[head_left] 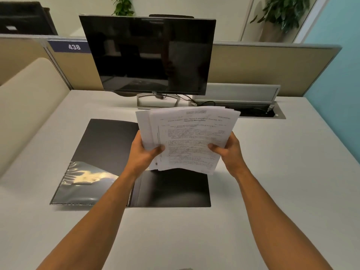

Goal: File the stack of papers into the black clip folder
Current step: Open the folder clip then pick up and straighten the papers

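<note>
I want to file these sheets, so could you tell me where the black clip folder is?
In the head view, the black clip folder lies open on the desk, centre-left, below the held stack of papers.

papers (187, 137) above folder (109, 152), monitor (148, 55) behind

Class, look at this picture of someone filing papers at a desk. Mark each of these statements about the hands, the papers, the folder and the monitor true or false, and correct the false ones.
1. Both hands hold the stack of papers. True: the left hand grips its left edge and the right hand its right edge.
2. The black clip folder is shut. False: it lies open on the desk.
3. The papers are lying flat inside the folder. False: they are held up above it, slightly fanned.
4. The monitor screen is dark. True.
5. The partition sign reads 438. True.
</note>
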The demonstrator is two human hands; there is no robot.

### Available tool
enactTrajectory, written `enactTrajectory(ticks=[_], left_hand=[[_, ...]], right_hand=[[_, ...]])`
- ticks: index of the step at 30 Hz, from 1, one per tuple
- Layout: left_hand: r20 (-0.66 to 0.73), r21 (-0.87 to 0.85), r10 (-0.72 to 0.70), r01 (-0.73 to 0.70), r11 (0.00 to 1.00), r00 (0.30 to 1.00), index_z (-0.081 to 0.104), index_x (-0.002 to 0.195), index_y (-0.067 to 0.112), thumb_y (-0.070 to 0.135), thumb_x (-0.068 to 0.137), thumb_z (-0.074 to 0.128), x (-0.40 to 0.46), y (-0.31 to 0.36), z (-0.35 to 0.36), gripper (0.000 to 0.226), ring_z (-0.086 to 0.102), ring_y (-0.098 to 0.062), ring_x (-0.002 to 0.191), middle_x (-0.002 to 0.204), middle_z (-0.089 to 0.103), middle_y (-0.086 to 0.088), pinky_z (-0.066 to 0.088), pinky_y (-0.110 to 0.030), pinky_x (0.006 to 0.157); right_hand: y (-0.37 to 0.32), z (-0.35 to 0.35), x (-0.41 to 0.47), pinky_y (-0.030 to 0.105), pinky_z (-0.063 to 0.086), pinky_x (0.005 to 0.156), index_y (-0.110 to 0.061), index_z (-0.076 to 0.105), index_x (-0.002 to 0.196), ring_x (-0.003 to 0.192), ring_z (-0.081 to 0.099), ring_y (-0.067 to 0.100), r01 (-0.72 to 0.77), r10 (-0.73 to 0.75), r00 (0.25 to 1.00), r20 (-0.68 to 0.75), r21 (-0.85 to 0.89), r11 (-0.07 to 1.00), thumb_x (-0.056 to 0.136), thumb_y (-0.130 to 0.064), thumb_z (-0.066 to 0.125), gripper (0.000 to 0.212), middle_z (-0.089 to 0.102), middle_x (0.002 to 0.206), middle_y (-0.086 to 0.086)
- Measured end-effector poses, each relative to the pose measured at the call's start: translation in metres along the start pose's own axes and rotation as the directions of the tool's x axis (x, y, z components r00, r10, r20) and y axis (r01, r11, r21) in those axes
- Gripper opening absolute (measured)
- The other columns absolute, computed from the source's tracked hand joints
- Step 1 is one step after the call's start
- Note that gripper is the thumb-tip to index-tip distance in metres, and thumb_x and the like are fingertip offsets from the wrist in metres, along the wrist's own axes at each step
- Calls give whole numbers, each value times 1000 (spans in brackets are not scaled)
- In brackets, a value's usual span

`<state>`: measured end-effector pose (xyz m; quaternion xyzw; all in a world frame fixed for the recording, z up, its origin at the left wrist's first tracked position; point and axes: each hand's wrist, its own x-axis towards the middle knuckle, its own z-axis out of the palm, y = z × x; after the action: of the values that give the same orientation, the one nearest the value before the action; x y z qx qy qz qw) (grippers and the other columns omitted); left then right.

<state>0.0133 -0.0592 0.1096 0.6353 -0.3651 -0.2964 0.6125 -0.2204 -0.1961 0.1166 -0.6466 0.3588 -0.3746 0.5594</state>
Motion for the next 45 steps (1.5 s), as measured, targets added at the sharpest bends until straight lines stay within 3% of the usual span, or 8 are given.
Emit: enactTrajectory(ticks=[9,18,22,25,32,34,39,45], left_hand=[[-25,-85,-15,13,996,1000,55,117,26,5,80,74,-1,-7,23,46,61,-21,109,114,63,1,59,-39,84],[-23,-85,-38,36,996,999,58,109,36,5,82,72,0,-8,22,44,61,-20,107,111,64,4,58,-33,82],[-30,-71,-59,57,996,998,58,107,37,3,83,70,-1,-8,24,43,61,-21,107,112,63,4,56,-36,84],[-31,-55,-70,69,996,997,59,114,26,5,85,69,-1,-8,24,37,60,-22,109,114,63,1,55,-39,86],[-102,-86,35,-44,995,994,60,108,38,11,83,71,-2,-4,25,38,62,-5,104,104,65,16,55,-17,72],[-92,-79,-11,4,997,996,59,110,39,13,84,71,-5,-10,26,39,61,-6,104,102,64,20,58,-23,76],[-100,-34,-116,113,993,988,55,121,25,12,86,70,-13,-20,35,41,59,-22,106,110,61,7,52,-47,92],[-95,-63,-87,82,995,992,59,121,14,9,89,66,-7,-11,35,33,58,-27,111,115,62,-7,54,-49,92]], right_hand=[[9,28,-2,48,57,84,-17,60,116,101,64,22,-38,35,997,-67,-38,999,70,-17,67,46,66,109,3],[11,33,-6,33,59,76,-29,58,109,99,64,15,-11,11,991,-134,1,1000,70,-15,66,43,66,104,-2],[16,34,-7,38,59,80,-30,60,107,96,65,17,-49,51,988,-144,15,999,72,-15,63,39,67,104,-4],[17,36,-8,41,58,83,-23,60,112,97,65,19,-77,79,989,-129,20,997,73,-15,61,39,67,106,-2],[11,39,-7,29,56,80,-16,55,123,101,63,19,-27,30,986,-162,22,999,75,-18,62,48,64,111,-1],[17,40,-9,30,55,81,-17,52,125,103,62,19,-42,46,987,-154,26,999,78,-15,63,48,62,113,0],[34,42,-15,37,54,86,-20,51,127,106,60,19,-105,109,986,-127,36,994,87,-4,61,44,61,115,0],[32,39,-10,30,55,83,-24,49,121,104,61,16,-69,68,983,-170,4,998,84,-12,66,42,60,115,-6]])
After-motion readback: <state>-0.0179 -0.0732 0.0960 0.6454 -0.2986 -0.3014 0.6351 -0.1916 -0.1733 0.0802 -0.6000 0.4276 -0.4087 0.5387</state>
